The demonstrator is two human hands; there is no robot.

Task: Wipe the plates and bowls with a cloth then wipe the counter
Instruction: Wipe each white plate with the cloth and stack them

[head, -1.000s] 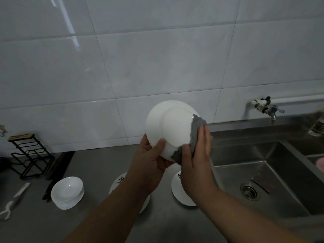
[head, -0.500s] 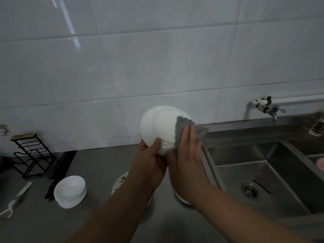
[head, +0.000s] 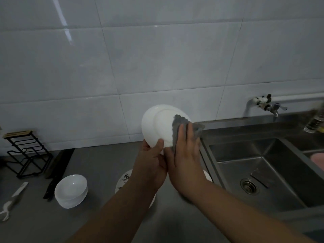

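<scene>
Tilting plate (head: pixel 157 124) between left hand (head: pixel 151 161), right hand (head: pixel 186 155)

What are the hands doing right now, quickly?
Left hand: holding the white plate by its lower rim.
Right hand: open, pressing the grey cloth flat against the plate.

Left hand (head: pixel 151 161) gripping plate (head: pixel 157 125), right hand (head: pixel 186 155) pressing cloth (head: pixel 179 122), seemingly underside

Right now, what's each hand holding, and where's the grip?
Left hand grips the plate at its lower rim. Right hand presses the cloth flat against the plate, fingers straight.
</scene>
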